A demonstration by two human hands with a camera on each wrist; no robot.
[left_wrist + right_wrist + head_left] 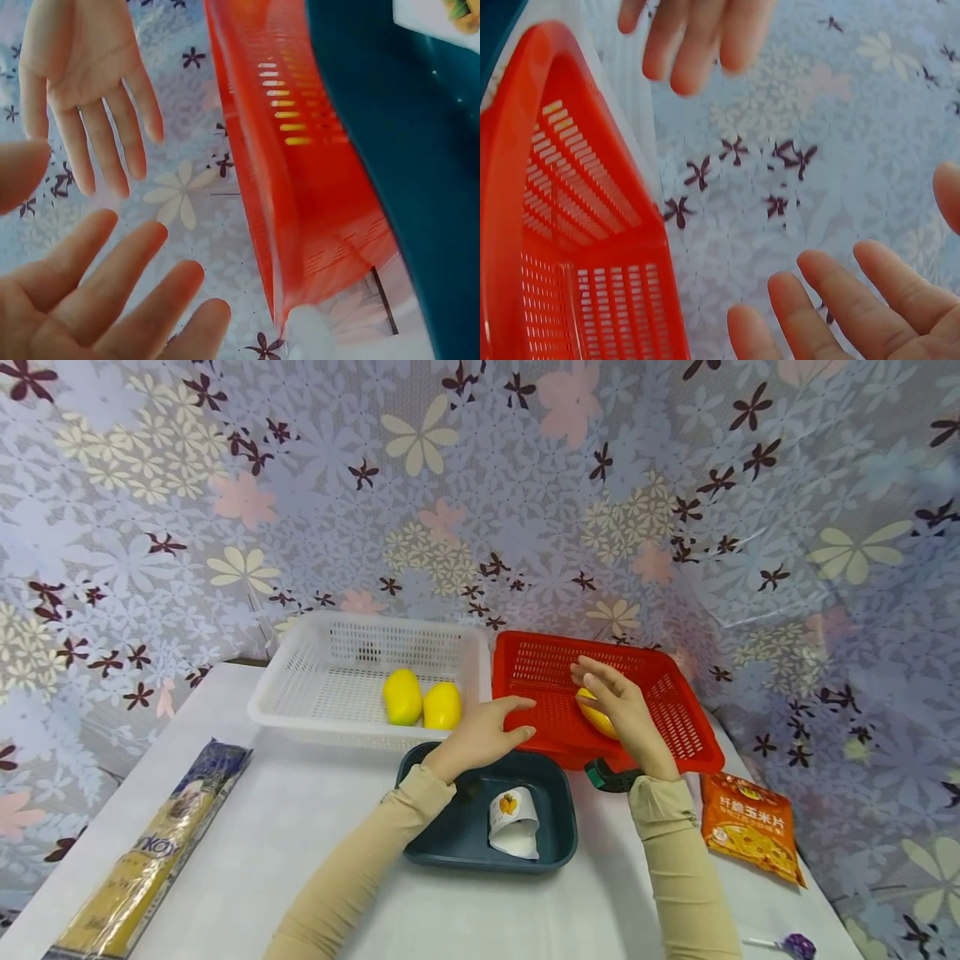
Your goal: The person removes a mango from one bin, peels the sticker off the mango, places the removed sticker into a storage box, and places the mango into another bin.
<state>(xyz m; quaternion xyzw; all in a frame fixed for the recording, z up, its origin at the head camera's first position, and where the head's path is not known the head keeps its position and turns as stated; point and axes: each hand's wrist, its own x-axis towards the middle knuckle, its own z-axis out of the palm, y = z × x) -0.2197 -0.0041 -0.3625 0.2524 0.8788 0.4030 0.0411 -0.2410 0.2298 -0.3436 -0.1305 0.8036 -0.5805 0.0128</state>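
In the head view my left hand [483,735] hovers over the gap between the dark tray [487,863] and the red basket [536,742], fingers extended. My right hand [621,708] is held above the red basket, partly covering a yellow mango [597,720] inside it. Both wrist views show the palms facing each other with nothing between them, the left hand [112,292] and the right hand [855,307] with fingers spread. Two yellow mangoes [402,697] lie in the white basket [296,723]. A curled white label with a fruit picture [513,822] rests in the dark tray.
A long packet of pasta [153,852] lies along the table's left side. On the right are an orange snack bag [752,827] and a purple lollipop [798,946]. Floral-patterned covering [480,485] rises behind the baskets.
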